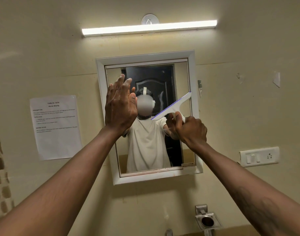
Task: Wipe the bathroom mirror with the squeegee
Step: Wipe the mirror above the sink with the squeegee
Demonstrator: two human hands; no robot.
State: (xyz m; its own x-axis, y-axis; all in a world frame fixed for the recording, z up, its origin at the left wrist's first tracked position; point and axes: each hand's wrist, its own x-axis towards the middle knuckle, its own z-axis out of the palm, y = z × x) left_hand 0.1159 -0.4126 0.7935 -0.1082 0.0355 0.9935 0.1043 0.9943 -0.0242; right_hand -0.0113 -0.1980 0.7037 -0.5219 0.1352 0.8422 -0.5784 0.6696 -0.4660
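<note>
A white-framed mirror (193,116) hangs on the cream wall ahead. My right hand (191,130) grips the handle of a white squeegee (173,106). Its blade, edged in purple, lies tilted on the right half of the glass, with the high end near the right frame. My left hand (119,106) is flat against the left part of the mirror, fingers straight and pointing up, holding nothing. A person in a pale shirt is reflected in the glass between my hands.
A lit tube lamp (149,28) runs above the mirror. A printed sheet (55,126) is taped to the wall at left. A switch and socket plate (259,156) sits at right. A metal holder (207,220) and a tap top (168,232) are below.
</note>
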